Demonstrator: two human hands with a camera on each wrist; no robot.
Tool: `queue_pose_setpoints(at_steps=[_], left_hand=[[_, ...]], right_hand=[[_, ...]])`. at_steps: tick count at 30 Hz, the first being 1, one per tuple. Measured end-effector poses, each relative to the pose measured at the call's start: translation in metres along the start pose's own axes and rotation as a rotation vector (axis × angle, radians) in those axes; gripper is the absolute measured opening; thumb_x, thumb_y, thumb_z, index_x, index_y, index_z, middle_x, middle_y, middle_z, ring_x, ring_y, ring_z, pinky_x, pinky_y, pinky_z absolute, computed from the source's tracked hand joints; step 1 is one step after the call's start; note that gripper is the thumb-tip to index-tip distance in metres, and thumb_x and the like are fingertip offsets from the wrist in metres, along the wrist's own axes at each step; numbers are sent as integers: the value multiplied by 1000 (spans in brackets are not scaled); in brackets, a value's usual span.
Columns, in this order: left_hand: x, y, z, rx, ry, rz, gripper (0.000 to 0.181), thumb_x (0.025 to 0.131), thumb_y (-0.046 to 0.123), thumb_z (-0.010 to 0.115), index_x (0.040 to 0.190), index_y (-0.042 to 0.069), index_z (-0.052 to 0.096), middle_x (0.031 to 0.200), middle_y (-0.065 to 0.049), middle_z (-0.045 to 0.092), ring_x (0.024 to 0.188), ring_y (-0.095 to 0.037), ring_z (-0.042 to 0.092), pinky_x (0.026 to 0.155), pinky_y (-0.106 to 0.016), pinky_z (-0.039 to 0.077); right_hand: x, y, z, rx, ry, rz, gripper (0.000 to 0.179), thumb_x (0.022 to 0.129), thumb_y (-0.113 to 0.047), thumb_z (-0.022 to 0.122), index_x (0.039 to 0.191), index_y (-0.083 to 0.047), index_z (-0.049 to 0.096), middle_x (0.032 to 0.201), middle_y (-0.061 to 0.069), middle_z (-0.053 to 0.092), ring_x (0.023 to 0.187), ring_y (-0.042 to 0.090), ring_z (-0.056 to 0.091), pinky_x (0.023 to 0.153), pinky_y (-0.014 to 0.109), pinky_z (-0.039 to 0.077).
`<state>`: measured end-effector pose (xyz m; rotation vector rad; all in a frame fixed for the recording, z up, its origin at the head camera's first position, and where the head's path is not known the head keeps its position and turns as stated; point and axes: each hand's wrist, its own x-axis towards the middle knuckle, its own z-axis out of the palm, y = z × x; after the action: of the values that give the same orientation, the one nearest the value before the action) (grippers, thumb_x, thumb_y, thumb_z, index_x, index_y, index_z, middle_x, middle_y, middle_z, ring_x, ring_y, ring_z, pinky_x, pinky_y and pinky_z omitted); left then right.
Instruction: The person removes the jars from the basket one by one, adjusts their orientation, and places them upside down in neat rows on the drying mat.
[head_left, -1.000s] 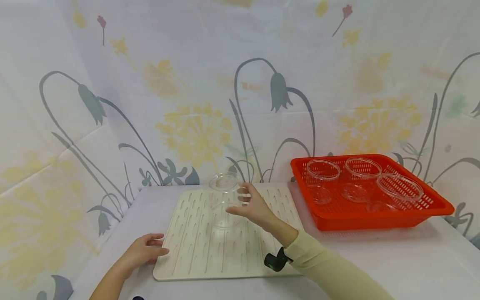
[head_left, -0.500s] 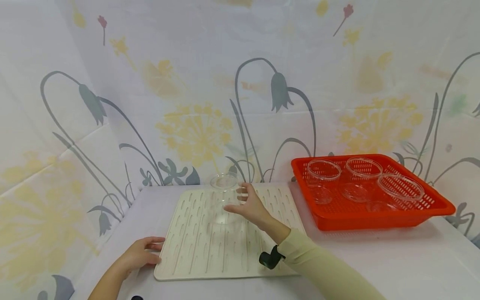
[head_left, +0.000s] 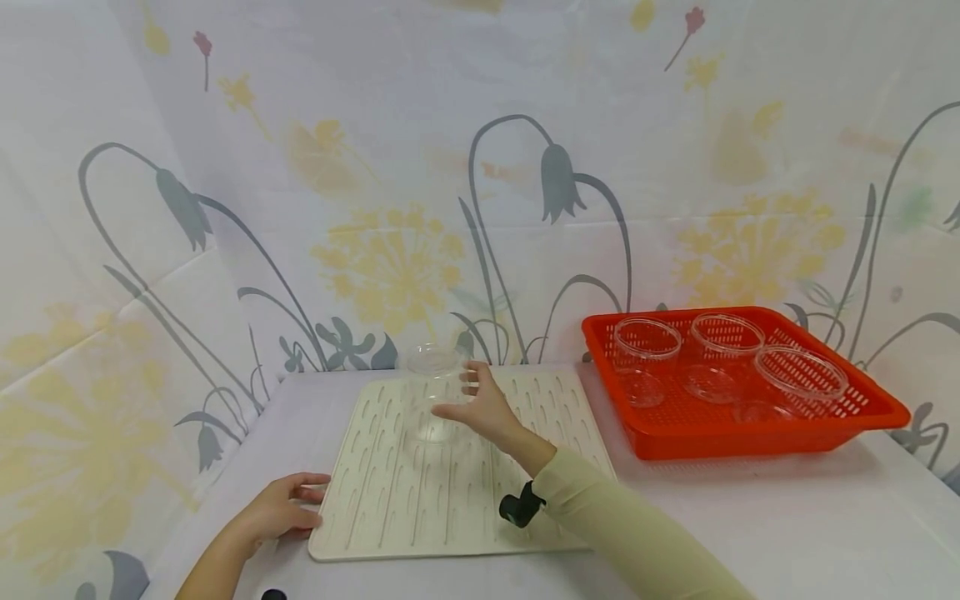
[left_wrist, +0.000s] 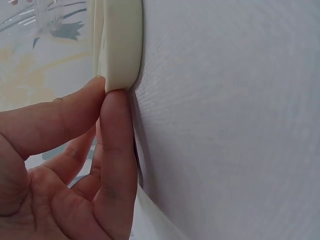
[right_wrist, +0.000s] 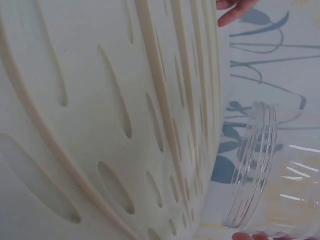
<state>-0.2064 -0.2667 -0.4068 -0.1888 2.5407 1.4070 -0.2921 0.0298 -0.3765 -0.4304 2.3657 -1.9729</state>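
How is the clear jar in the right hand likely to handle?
The clear jar is probably light: its walls look thin. Its glossy surface may slip in the right hand. Being round, it would likely roll if laid on its side.

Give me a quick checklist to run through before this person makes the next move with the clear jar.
1. Right hand gripping the held jar: ok, fingers round it.
2. Held jar resting on the mat: not ok, a gap shows in the right wrist view.
3. Left hand on the mat: ok, pinching its edge.
4. Other jars out of the way: ok, three stand in the red basket.
5. Held jar dry: cannot tell.
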Motion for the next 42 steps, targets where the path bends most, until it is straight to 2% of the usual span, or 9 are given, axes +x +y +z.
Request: queue_pose_setpoints(at_steps=[8,17,24,35,42], left_hand=[[1,-3,-1,0,-3,-1,58,70,-12,68,124,-10,49,99,-13,56,75,-20,57,64,-34,54],[2,-2,0,-3,-2,-3,57,71,-12,67,125,-9,49,100,-14,56,75,-20,56,63,-34,54],[1,-3,-1,-12,-1,-2,57,70,-13,67,124,-9,49,99,-13,56,74,-20,56,63,-34,54],[-1,-2,-2,-44,-6,-11,57,72,-11,68,126,-10,48,99,-13,56,72,-19,57,63,-33,54],[-2,-2,-2,-39,-4,-2,57,72,-11,68,125,-9,49,97,-12,56,73,-20,56,64,-34,54]], right_hand=[[10,5,13,-9,12,16,84,75,-22,79,140,-6,29,134,15,39,124,34,40,90,47,44],[19,12,19,-15,21,20,87,73,-26,80,140,-6,28,137,18,37,126,36,38,93,47,43],[29,18,26,-27,46,28,88,73,-24,80,141,-4,28,137,19,37,126,37,37,94,46,42],[43,22,31,-83,114,-5,87,77,-20,78,142,0,24,137,22,34,124,40,37,93,50,41],[49,24,33,-69,92,7,87,79,-21,76,143,0,20,139,24,30,126,40,33,96,51,37]])
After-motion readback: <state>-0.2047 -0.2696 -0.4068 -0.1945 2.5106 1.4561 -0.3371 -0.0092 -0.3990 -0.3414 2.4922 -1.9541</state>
